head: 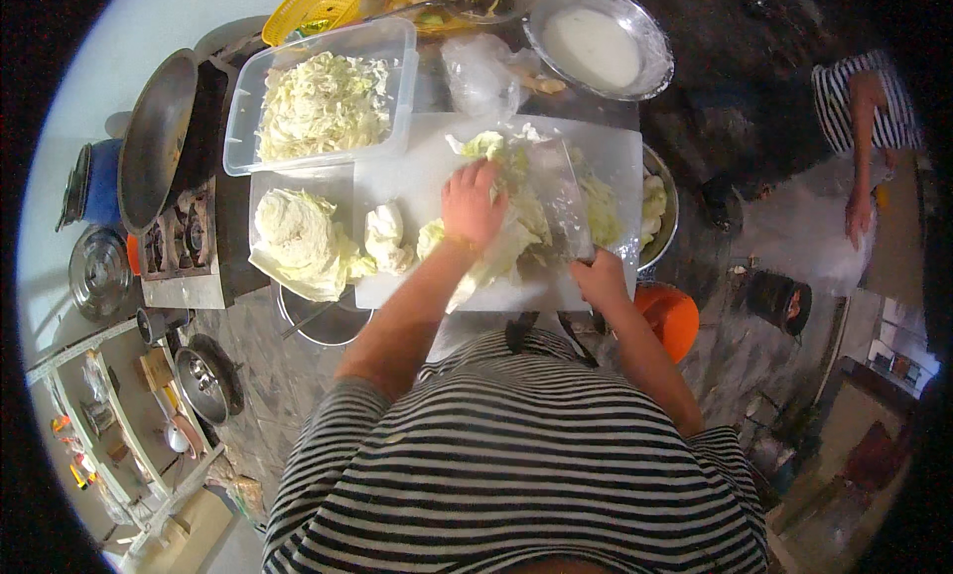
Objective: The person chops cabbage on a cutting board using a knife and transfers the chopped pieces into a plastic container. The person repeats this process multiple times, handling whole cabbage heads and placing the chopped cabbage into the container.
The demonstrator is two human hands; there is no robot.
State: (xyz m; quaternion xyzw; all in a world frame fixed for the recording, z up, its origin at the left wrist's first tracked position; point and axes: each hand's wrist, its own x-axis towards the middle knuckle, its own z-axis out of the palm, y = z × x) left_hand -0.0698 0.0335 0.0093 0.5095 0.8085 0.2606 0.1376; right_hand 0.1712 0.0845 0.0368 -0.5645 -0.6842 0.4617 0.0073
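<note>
My right hand [604, 280] grips the handle of a broad-bladed cleaver [563, 202]. Its blade stands over cabbage on a white cutting board [417, 146]. Just left of the blade, my left hand [474, 204] rests on loose cabbage leaves [514, 232], its fingers over them. Cut cabbage [601, 209] lies on the blade's far side, toward the board's right edge. To the left are a large piece of cabbage head [294, 228] and a smaller pale chunk [387, 239]. Shredded cabbage [324, 109] fills much of a clear plastic tub [408, 83] at the back left.
A metal bowl of white liquid [592, 49], a clear plastic bag [484, 75] and a yellow basket [313, 8] sit behind the board. A gas stove [182, 239] and a wok [158, 142] are left. Below right stands an orange bucket [670, 317]. Another person's arm [861, 157] shows far right.
</note>
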